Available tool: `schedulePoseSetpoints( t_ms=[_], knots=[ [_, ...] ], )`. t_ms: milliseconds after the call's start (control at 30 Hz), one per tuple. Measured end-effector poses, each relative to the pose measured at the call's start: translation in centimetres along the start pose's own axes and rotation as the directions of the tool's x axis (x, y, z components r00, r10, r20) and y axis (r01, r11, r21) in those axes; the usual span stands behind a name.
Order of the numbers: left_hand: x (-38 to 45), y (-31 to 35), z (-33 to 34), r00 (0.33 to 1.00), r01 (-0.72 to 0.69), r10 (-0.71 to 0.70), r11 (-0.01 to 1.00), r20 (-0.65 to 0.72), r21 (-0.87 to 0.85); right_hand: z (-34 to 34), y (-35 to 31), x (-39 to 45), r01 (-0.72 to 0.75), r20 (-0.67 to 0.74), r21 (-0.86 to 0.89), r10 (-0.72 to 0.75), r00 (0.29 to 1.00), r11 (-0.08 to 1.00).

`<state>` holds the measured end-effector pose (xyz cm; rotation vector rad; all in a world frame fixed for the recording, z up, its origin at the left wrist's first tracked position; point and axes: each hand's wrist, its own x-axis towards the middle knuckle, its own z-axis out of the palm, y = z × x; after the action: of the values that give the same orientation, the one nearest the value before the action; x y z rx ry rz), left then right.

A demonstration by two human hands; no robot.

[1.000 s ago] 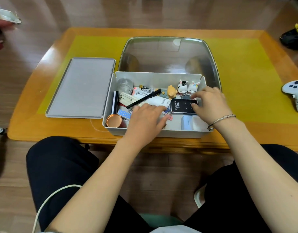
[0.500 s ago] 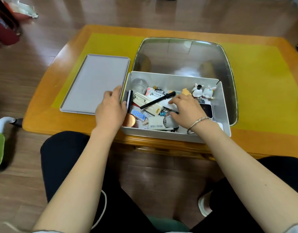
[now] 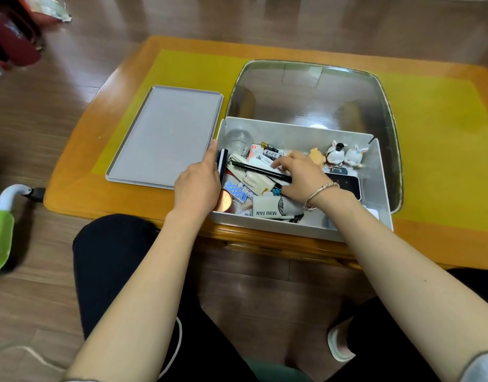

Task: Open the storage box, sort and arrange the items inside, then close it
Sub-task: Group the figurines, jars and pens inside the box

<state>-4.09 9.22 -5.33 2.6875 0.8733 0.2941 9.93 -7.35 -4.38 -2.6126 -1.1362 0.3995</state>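
The right hand (image 3: 300,177) lies loosely spread, palm down, inside the open storage box (image 3: 298,133), fingers over a black pen (image 3: 260,170). The left hand (image 3: 198,186) grips the box's left wall; the lid (image 3: 165,136) lies just beyond it.

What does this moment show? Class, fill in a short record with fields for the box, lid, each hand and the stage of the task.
box: white storage box, open, cluttered with small items
lid: grey lid flat on the table, left of the box
left hand: left hand resting on the box's left wall
right hand: right hand inside, over the black pen; grip unclear
figurines: toy figurines in the far right corner
stage: sorting under way
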Motion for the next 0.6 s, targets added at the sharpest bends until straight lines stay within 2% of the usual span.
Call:
schedulePoseSetpoints(
  t_ms=[100,200,300,400,467,600],
  knots=[
    [0.1,0.0,0.0,1.0,0.016,-0.016,1.0,-0.006,-0.02,-0.4,-0.3,-0.4,0.057,-0.002,0.068,-0.057,0.998,0.996],
    [0.0,0.0,0.0,1.0,0.021,-0.022,1.0,-0.011,-0.021,-0.7,-0.5,-1.7,0.132,0.057,0.134,-0.141,0.988,0.982],
    [-0.1,0.1,0.0,1.0,0.018,-0.018,1.0,-0.022,-0.012,-0.7,-0.1,-3.1,0.132,0.084,0.201,-0.152,0.985,0.971],
    [-0.1,0.3,0.0,0.999,0.029,-0.03,0.998,-0.014,-0.062,-0.7,1.2,-3.1,0.106,-0.019,0.167,-0.104,0.994,0.98],
    [0.1,0.4,0.0,0.999,0.039,-0.037,0.995,0.016,-0.09,-0.5,1.9,-2.4,0.037,-0.077,0.124,-0.027,0.997,0.992],
    [0.1,0.4,0.0,0.997,0.06,-0.056,0.994,0.045,-0.089,0.7,1.5,-0.8,-0.069,0.025,0.043,0.068,0.997,0.997]
  ],
)
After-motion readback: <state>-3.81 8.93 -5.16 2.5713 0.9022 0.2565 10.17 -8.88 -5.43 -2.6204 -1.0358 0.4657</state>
